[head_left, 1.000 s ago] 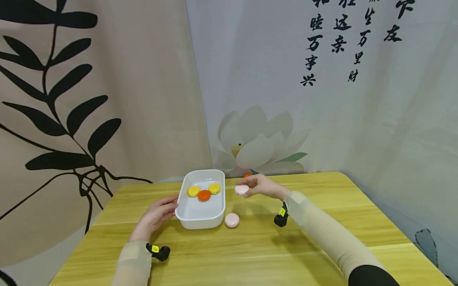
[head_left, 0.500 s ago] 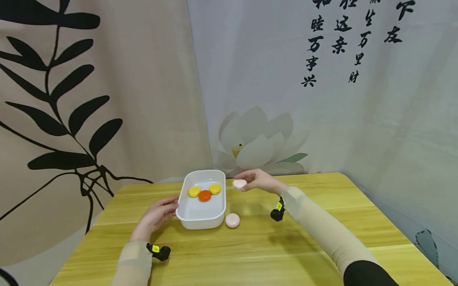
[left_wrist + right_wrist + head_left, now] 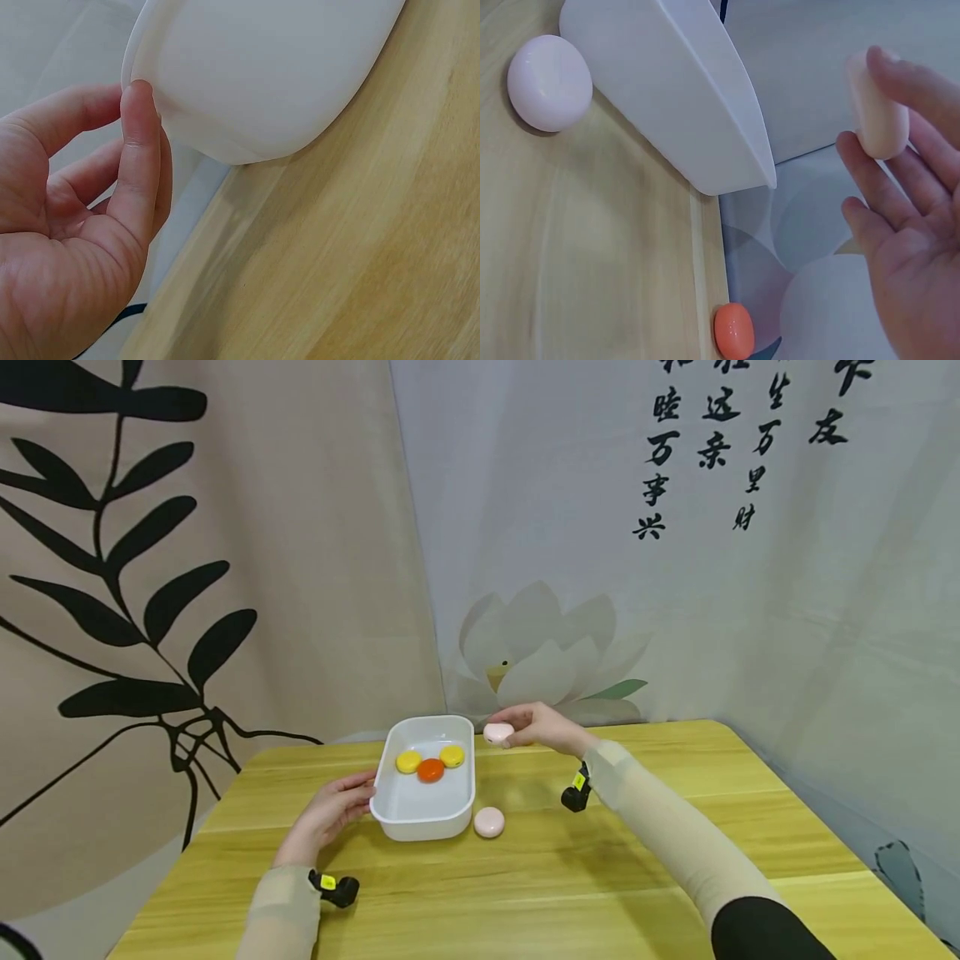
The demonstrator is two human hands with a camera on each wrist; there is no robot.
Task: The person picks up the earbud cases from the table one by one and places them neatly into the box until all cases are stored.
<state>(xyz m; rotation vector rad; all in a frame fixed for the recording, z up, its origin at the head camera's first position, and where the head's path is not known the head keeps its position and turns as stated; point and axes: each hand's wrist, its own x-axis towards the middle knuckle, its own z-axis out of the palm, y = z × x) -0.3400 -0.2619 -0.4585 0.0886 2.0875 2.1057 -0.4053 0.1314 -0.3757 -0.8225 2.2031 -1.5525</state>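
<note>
My left hand is at the left side of a white rectangular tray, its thumb and fingers pinching the edge. In the left wrist view, the thumb tip presses on the pale outer wall. Two yellow rounded discs, one on the left and one on the right, lie inside with an orange disc. Past the tray's far right corner, my right hand pinches a pale pink rounded disc, raised above the table. Another pale pink disc rests beside the tray's near right corner.
An orange rounded piece sits at the table's far edge, hidden behind the right hand in the head view. The wooden table ends in front of a printed curtain.
My right hand has moved slightly up and to the left with the pink disc, covering the orange piece at the table's far edge. My left hand stays on the tray.
</note>
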